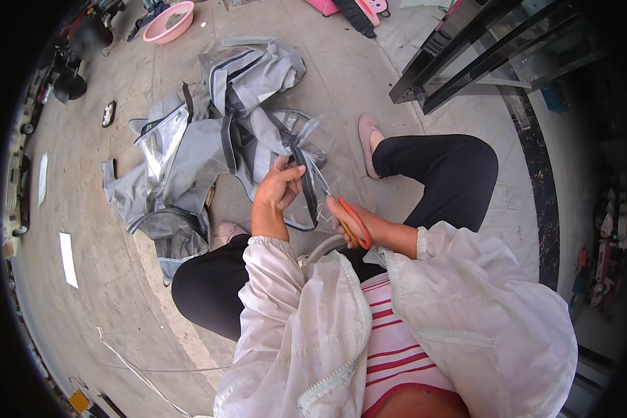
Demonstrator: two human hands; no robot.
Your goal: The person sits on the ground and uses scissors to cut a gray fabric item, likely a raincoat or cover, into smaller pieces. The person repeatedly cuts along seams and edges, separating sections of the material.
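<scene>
Between my legs and out over the ground spreads a heap of grey fabric [202,146] joined to clear plastic sheeting and edged with dark binding. My left hand [280,182] is closed on a dark-edged part of it, thumb pressed on the strip [306,188]. In my right hand [359,224] are scissors [355,221] with orange handles, their blades pointing up and left to the strip and the clear plastic [310,129] beside my left fingers. Whether the blades touch the material I cannot tell.
A pink basin [169,23] stands on the concrete at the far left. Nearer lies a small dark object [109,113]. Black metal door frames [453,52] rise at the far right. Parked vehicles line the left rim. A white strip [68,260] lies on the ground.
</scene>
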